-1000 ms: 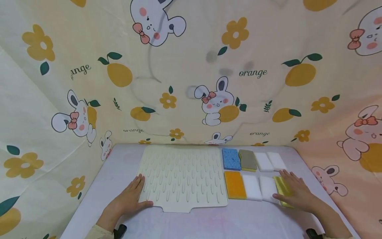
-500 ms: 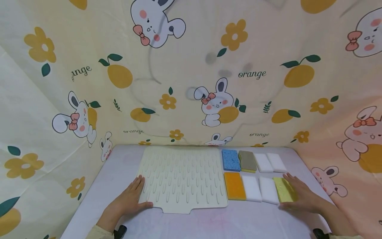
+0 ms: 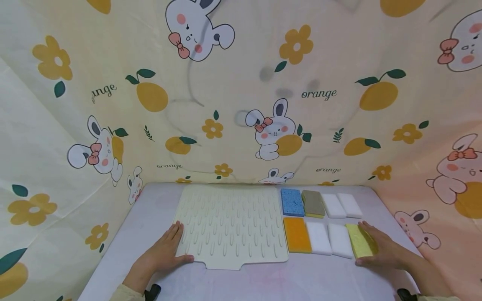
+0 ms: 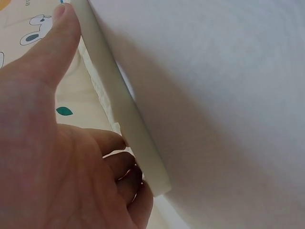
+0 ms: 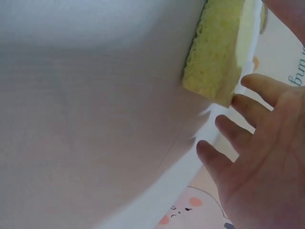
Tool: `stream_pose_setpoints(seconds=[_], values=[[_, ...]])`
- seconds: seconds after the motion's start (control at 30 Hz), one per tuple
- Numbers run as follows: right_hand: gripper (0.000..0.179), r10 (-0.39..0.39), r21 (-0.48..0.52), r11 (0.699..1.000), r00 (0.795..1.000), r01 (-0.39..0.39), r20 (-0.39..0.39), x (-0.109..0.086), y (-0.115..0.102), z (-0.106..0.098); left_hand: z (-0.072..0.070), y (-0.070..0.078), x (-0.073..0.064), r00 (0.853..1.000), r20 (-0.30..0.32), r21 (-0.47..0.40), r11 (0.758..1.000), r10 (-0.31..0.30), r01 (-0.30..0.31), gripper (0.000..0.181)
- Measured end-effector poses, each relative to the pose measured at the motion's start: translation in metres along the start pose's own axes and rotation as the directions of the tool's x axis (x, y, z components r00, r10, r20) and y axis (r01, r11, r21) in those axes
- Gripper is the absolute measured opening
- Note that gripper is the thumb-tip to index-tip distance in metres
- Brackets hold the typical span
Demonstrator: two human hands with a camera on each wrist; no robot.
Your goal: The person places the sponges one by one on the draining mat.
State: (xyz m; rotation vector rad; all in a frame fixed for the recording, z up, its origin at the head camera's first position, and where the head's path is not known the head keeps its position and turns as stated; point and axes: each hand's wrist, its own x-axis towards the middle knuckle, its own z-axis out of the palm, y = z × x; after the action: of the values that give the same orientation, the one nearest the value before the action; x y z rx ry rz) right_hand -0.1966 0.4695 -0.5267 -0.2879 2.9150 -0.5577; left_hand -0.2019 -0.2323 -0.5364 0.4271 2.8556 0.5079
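A cream ridged board [image 3: 231, 225] lies flat on the table in the head view. My left hand [image 3: 162, 255] rests at its front left corner, fingers along the left side and thumb on the front edge. In the left wrist view, the thumb and fingertips of my left hand [image 4: 71, 157] touch the board's rim [image 4: 121, 102]. At the right end of the front row lies a yellow sponge [image 3: 359, 240]. My right hand [image 3: 388, 251] is beside it with fingers spread and thumb near its front corner. In the right wrist view, its fingertips sit close to the sponge [image 5: 214, 52].
Right of the board, sponges lie in two rows: a blue one [image 3: 292, 202], a grey-topped one [image 3: 313, 203], an orange one [image 3: 297, 235] and several white ones [image 3: 318, 238]. Behind the table [image 3: 271, 284] hangs a printed cloth [image 3: 233, 96] with rabbits and oranges.
My right hand has slid rightward off the top of the yellow sponge to its right side, uncovering more of it. The left hand and the board have stayed in place.
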Motion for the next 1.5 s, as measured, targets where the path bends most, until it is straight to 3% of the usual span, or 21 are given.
stream_pose_setpoints(seconds=[0.4,0.7,1.0,1.3,1.5], values=[[0.120,-0.027,0.039,0.999,0.999,0.028,-0.029,-0.0031,0.0056,0.0021,0.0023,0.0001,0.0004,1.000,-0.009,-0.020,1.000,-0.006,0.006,0.124],[0.128,0.054,0.101,0.993,0.995,-0.062,0.083,-0.0014,0.0087,-0.0018,0.0030,0.0002,0.0002,1.000,-0.003,-0.006,1.000,0.003,-0.003,0.123],[0.124,0.083,0.092,0.991,0.990,-0.094,0.118,-0.0011,0.0095,-0.0030,0.0025,0.0026,-0.0010,1.000,0.003,-0.016,1.000,0.000,0.000,0.121],[0.118,0.055,0.043,0.998,0.998,-0.056,0.012,-0.0039,0.0067,-0.0020,0.0025,0.0034,-0.0019,1.000,-0.007,0.003,1.000,0.009,-0.009,0.119],[0.119,0.092,-0.049,0.994,0.994,-0.095,-0.054,-0.0015,0.0062,-0.0006,0.0039,0.0033,-0.0001,1.000,-0.010,0.009,1.000,0.001,-0.001,0.118]])
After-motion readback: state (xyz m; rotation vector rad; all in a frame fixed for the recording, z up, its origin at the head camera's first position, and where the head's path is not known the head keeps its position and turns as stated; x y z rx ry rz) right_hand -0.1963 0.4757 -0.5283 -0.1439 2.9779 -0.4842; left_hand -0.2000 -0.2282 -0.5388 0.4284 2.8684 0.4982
